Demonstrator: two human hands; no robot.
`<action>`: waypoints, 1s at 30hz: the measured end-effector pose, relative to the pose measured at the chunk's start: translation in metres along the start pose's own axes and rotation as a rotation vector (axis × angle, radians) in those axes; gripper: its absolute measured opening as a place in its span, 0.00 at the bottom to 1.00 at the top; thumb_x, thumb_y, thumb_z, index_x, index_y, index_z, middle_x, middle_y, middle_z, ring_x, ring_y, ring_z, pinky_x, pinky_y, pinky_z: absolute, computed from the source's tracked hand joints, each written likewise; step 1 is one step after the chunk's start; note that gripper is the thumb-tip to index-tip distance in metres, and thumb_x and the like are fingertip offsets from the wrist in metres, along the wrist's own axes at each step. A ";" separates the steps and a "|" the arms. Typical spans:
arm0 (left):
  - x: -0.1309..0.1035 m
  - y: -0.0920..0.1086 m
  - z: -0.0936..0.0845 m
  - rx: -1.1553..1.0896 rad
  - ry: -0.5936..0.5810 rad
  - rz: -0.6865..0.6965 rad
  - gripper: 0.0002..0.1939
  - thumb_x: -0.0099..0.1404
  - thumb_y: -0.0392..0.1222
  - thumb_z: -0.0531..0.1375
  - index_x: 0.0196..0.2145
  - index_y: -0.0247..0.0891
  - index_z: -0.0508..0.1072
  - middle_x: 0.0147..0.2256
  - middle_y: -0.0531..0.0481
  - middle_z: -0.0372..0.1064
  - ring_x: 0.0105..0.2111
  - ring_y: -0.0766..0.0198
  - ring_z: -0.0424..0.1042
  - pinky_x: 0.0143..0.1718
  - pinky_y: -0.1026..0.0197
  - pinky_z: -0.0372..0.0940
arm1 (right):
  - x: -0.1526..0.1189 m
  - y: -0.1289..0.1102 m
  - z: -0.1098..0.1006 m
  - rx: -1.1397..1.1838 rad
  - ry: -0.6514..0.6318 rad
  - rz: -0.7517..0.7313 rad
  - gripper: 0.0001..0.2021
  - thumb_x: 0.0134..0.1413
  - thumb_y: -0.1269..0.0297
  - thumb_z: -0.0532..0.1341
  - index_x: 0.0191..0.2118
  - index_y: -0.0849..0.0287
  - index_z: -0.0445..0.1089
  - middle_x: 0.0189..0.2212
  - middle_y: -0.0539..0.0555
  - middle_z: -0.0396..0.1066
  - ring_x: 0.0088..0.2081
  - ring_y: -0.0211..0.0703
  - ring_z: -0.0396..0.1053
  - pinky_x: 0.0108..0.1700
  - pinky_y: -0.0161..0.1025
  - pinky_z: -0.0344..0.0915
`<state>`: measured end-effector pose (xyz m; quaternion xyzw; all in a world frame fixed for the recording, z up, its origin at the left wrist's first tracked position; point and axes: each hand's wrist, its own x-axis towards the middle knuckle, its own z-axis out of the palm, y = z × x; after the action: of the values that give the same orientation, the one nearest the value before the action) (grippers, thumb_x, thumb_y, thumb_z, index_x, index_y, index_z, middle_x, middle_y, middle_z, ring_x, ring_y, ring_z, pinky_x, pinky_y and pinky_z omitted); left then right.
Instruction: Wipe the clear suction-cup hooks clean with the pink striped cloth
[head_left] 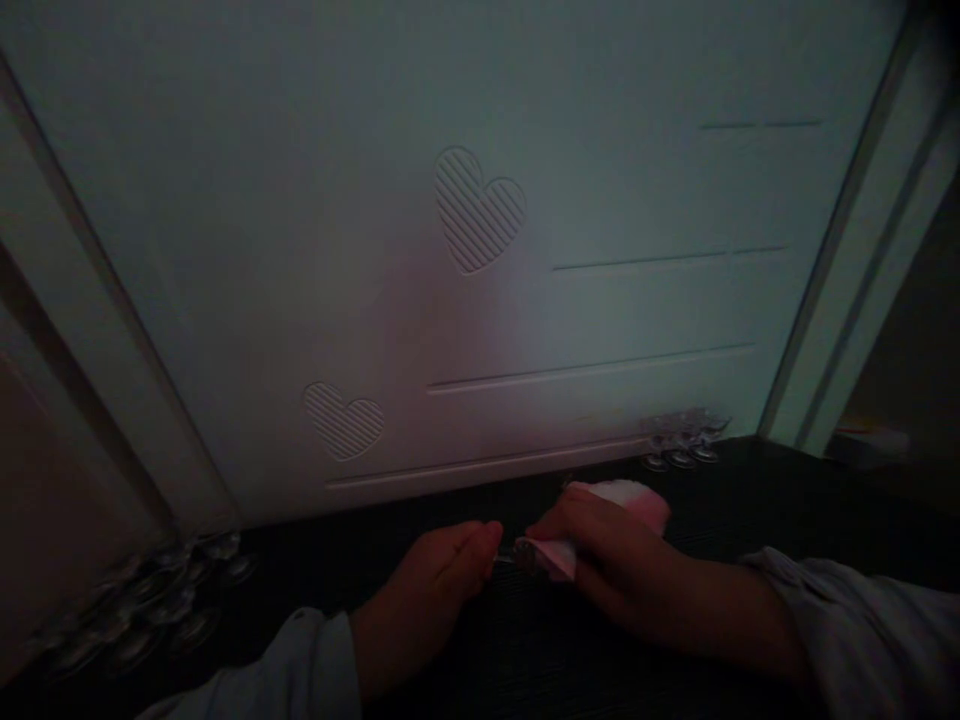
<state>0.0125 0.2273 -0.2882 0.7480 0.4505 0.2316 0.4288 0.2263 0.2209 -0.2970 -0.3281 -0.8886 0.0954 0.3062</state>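
Low in the middle of the head view, my left hand (442,575) is closed, with its thumb and fingertips pinched together. A thin, pale, clear-looking piece (505,559) runs from those fingertips toward my right hand; most of it is hidden and its kind does not show. My right hand (622,550) is wrapped around a pink and white cloth (628,495), part of which hangs out beneath the fingers. At the cloth's left end, facing my left fingertips, is a small round textured spot (526,553). Both hands are just above the dark tabletop (517,650).
Several small clear stemmed pieces with round bases (142,605) stand grouped at the left. Another small clear group (682,440) stands at the back right. A pale door panel (300,250) with carved hearts and grooves rises behind the table. The light is dim.
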 end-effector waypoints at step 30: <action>0.003 -0.002 -0.002 -0.109 -0.022 -0.029 0.24 0.59 0.64 0.48 0.25 0.40 0.59 0.23 0.58 0.51 0.24 0.67 0.50 0.26 0.62 0.48 | 0.001 0.003 0.003 -0.019 0.084 -0.013 0.13 0.48 0.78 0.52 0.37 0.63 0.70 0.30 0.57 0.72 0.32 0.44 0.67 0.33 0.40 0.62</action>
<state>0.0117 0.2308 -0.2886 0.7194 0.4435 0.2411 0.4771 0.2258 0.2240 -0.3004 -0.3287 -0.8779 0.0710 0.3408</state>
